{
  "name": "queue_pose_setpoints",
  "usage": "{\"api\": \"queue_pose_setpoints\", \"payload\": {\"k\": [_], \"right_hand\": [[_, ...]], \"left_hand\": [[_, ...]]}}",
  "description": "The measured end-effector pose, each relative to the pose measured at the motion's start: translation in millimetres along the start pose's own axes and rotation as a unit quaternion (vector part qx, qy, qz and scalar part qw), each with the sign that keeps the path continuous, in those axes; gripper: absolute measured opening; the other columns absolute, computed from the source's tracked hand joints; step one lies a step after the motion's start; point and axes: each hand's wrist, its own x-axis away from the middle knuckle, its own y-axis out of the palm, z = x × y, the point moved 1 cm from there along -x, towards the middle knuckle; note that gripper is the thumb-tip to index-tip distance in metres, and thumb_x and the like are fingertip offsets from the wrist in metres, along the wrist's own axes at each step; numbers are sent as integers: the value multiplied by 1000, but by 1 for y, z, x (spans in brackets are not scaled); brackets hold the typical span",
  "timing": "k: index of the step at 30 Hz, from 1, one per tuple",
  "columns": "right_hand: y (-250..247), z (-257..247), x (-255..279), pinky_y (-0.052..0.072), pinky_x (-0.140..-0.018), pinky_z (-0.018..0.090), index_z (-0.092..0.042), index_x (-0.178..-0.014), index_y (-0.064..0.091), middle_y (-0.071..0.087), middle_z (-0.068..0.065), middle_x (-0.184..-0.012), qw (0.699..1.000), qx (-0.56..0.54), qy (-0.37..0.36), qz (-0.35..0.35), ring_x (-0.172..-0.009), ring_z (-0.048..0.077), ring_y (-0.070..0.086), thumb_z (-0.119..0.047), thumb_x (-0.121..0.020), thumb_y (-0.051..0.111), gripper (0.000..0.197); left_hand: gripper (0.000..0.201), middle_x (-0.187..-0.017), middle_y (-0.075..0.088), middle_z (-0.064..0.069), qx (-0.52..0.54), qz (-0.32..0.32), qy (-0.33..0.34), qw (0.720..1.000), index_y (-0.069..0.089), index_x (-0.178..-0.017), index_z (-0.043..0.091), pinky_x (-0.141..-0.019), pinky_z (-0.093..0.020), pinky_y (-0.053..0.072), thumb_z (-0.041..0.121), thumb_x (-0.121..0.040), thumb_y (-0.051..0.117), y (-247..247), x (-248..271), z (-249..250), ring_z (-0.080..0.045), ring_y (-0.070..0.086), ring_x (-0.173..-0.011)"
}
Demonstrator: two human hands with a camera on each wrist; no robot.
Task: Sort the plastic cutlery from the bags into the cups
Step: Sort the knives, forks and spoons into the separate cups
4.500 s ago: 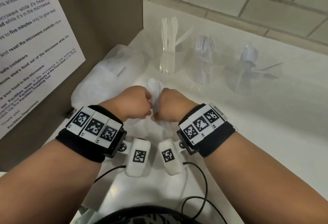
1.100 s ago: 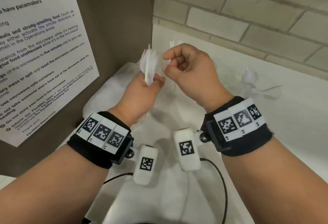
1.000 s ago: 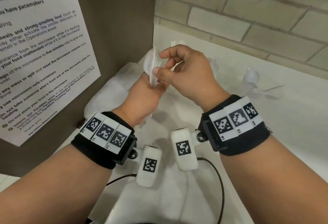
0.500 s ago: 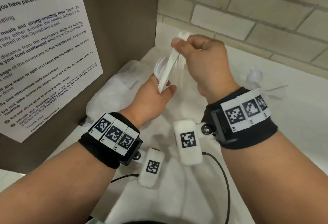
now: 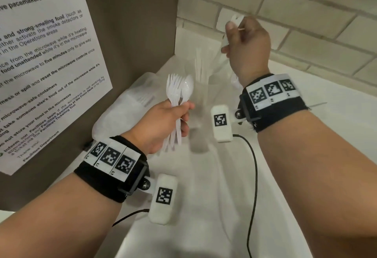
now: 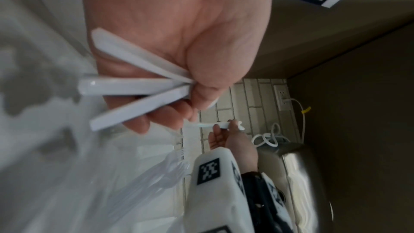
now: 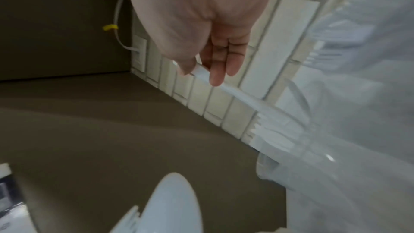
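Observation:
My left hand [image 5: 183, 114] grips a bundle of white plastic forks and a spoon [image 5: 178, 92] by the handles, heads up. The handles [image 6: 134, 84] fan out of the fist [image 6: 179, 95] in the left wrist view. My right hand [image 5: 230, 37] is raised near the brick wall and pinches one white knife [image 5: 235, 19] by its handle. Seen from the right wrist, thumb and fingers [image 7: 201, 70] hold the knife [image 7: 235, 98], and its serrated blade slants down to the rim of a clear cup [image 7: 313, 148]. A clear cup with knives [image 5: 201, 78] stands between the hands.
A clear bag of cutlery [image 5: 138, 102] lies on the white counter [image 5: 326, 125] by the brown panel with a poster [image 5: 40, 63]. My right wrist hides the other cups. A black cable [image 5: 253, 166] hangs from that wrist. A wall socket [image 6: 282, 96] and a metal appliance [image 6: 302, 174] are beyond.
My right hand pulled one knife out of the left hand's bundle and carried it up and right, over the cups. The left hand kept the rest and sank a little.

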Motion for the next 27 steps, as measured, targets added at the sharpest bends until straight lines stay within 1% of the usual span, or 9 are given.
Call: {"api": "queue_pose_setpoints", "payload": {"k": [3, 5, 7, 9, 11, 14, 17, 21, 27], "right_hand": [[10, 14, -4, 46, -54, 22, -28, -72, 42, 59, -8, -61, 997, 64, 24, -30, -57, 7, 67, -32, -97, 50, 27], [12, 19, -6, 53, -67, 26, -20, -95, 59, 67, -1, -73, 995, 67, 54, -55, -59, 10, 67, -35, -95, 55, 16], [11, 23, -6, 56, -79, 30, -10, -120, 58, 70, 6, -101, 991, 77, 86, -66, -73, 15, 71, -40, -90, 62, 42], [7, 24, -3, 53, -89, 34, -9, -123, 57, 65, 7, -116, 991, 94, 84, -54, -89, 21, 70, -42, -88, 64, 48], [3, 16, 8, 55, -85, 36, -14, -111, 63, 67, 1, -105, 993, 79, 74, -53, -88, 19, 69, -42, -87, 64, 37], [0, 0, 33, 52, -62, 27, -22, -87, 67, 67, -6, -82, 991, 20, 73, -111, -61, 8, 61, -36, -88, 65, 14], [-3, -10, 57, 45, -50, 18, -22, -97, 67, 64, -5, -84, 974, -11, 71, -216, -49, 3, 55, -30, -86, 70, 14], [-6, -6, 75, 46, -66, 18, -25, -120, 61, 62, -12, -98, 956, 17, 51, -288, -64, -6, 56, -32, -73, 82, 52], [-3, 0, 77, 55, -72, 31, -23, -109, 64, 68, -5, -91, 967, 26, 78, -243, -76, 8, 64, -21, -76, 77, 36]], "left_hand": [[20, -68, 55, 0, 46, -51, -15, 997, 65, -103, 9, -64, -35, 50, 19, -101, 48, -2, 0, 1, -19, 54, -55], [20, -69, 55, -1, 62, -68, -21, 996, 65, -104, 9, -60, -33, 53, 19, -101, 47, -2, -1, 1, -18, 54, -54], [21, -70, 55, -1, 66, -76, -23, 995, 65, -104, 10, -58, -32, 53, 20, -100, 47, -1, -2, 0, -18, 54, -53], [21, -70, 54, -1, 71, -81, -22, 994, 65, -105, 9, -57, -32, 52, 20, -100, 47, 0, -2, 0, -18, 53, -52], [21, -69, 52, -2, 87, -89, -22, 992, 64, -106, 8, -55, -31, 49, 19, -100, 47, 1, -3, -1, -17, 48, -51], [23, -68, 48, -3, 115, -101, -32, 988, 63, -109, 7, -52, -29, 38, 18, -99, 46, 4, -5, -2, -14, 40, -49], [29, -69, 47, -2, 139, -118, -43, 982, 60, -119, 7, -55, -29, 35, 22, -100, 44, 8, -5, -4, -12, 38, -51], [20, -76, 52, -5, 146, -121, -37, 981, 57, -109, 13, -59, -32, 40, 20, -102, 40, 11, -5, -5, -14, 43, -55], [28, -92, 65, -6, 167, -175, -29, 970, 56, -118, 17, -68, -35, 52, 31, -98, 45, 10, -2, -10, -17, 59, -66]]}}
